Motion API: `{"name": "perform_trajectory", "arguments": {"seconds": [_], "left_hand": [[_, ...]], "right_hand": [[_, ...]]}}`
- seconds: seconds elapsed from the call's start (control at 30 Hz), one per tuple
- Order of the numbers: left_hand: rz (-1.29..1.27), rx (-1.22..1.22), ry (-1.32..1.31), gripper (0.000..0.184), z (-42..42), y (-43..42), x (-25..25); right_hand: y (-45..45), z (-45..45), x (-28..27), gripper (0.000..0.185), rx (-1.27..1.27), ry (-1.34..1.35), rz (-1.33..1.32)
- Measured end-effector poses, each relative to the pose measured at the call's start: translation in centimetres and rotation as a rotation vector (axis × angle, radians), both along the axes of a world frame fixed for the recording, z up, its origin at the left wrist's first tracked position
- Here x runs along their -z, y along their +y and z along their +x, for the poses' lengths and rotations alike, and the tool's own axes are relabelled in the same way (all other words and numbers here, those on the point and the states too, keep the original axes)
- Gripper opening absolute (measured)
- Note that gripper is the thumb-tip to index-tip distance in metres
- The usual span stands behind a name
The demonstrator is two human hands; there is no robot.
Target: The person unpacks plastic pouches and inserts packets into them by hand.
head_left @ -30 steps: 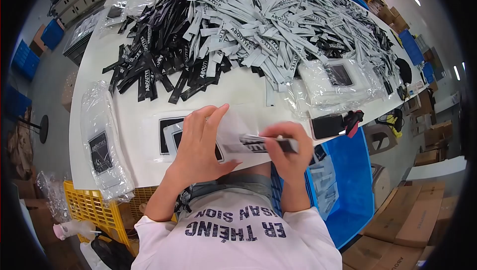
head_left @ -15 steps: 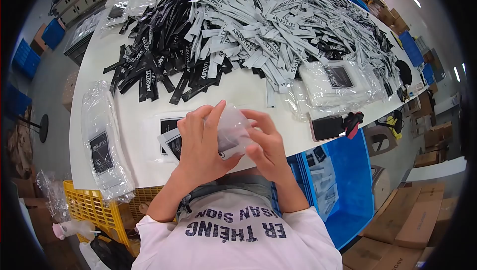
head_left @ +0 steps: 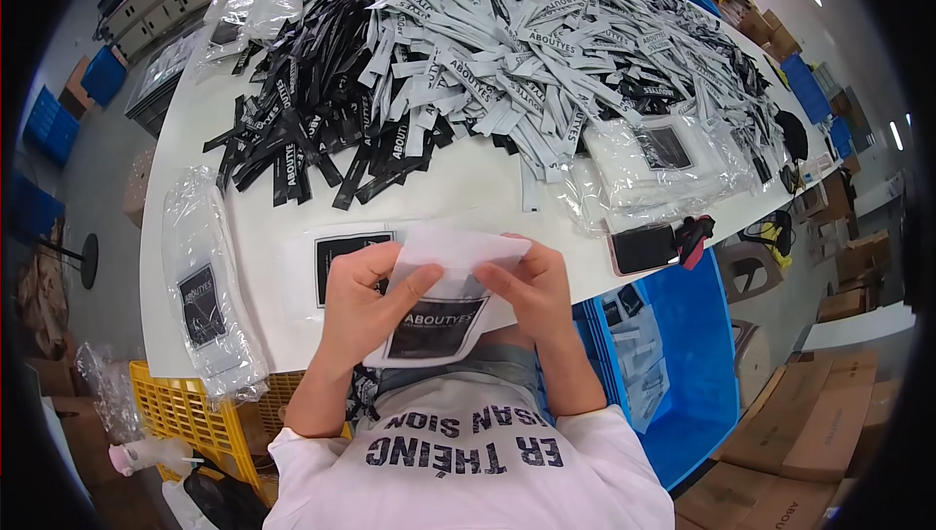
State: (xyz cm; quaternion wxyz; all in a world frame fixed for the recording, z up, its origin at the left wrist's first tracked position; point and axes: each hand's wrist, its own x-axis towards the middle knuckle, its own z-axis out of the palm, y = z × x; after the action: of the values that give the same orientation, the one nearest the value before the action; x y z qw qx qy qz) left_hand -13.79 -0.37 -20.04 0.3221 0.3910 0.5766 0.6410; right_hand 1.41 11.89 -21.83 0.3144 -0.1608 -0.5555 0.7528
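Observation:
Between my two hands is a white plastic bag [head_left: 441, 327] with a black printed panel reading "ABOUTYES". It is held over the table's near edge, its upper part folded or gathered between the thumbs and fingers. My left hand [head_left: 369, 304] pinches its left side, thumb on the front. My right hand [head_left: 531, 286] grips the upper right side, thumb also in front. Just behind my left hand, another white bag with a black panel [head_left: 331, 262] lies flat on the table [head_left: 468, 184], partly covered by the hand.
Black sachets [head_left: 312, 111] and white sachets [head_left: 517, 52] are heaped at the back. Clear-wrapped packs lie at left [head_left: 205, 286] and right [head_left: 663, 164]. A phone [head_left: 643, 249] sits on the right edge. Below stand a blue bin [head_left: 697, 374] and a yellow crate [head_left: 185, 413].
The bag has been turned so its printed panel now faces me and hangs lower. My right hand has shifted from loose, spread fingers to a pinch on the upper right side.

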Motion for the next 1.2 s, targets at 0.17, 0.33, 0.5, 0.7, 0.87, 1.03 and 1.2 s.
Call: {"name": "perform_trajectory", "arguments": {"seconds": [0.17, 0.33, 0.5, 0.7, 0.87, 1.03, 1.2], "left_hand": [[0.087, -0.099, 0.247, 0.013, 0.9, 0.0, 0.2], [0.093, -0.097, 0.412, 0.012, 1.4, 0.3, -0.1], [0.058, -0.068, 0.265, 0.012, 2.8, 0.5, -0.5], [0.023, -0.069, 0.131, 0.010, 2.7, 0.4, 0.3], [0.059, 0.044, -0.146, 0.014, 3.2, 0.7, 1.1], [0.026, 0.079, -0.115, 0.020, 3.6, 1.3, 1.3], [0.011, 0.186, 0.086, 0.025, 3.9, 2.4, 1.7]], "right_hand": [[-1.0, 0.2, 0.5, 0.016, 0.053, 0.042, 0.028], [-1.0, 0.1, 0.3, 0.011, 0.019, 0.069, -0.046], [-1.1, 0.3, 0.8, 0.008, 0.030, 0.076, 0.104], [-0.9, 1.2, 0.5, 0.009, 0.085, 0.000, 0.093], [-0.4, 2.5, 0.9, 0.012, 0.102, 0.081, 0.017], [-0.5, 3.1, 0.7, 0.016, 0.197, 0.033, -0.096], [1.1, 6.0, 0.8, 0.028, 0.474, -0.217, 0.170]]}}
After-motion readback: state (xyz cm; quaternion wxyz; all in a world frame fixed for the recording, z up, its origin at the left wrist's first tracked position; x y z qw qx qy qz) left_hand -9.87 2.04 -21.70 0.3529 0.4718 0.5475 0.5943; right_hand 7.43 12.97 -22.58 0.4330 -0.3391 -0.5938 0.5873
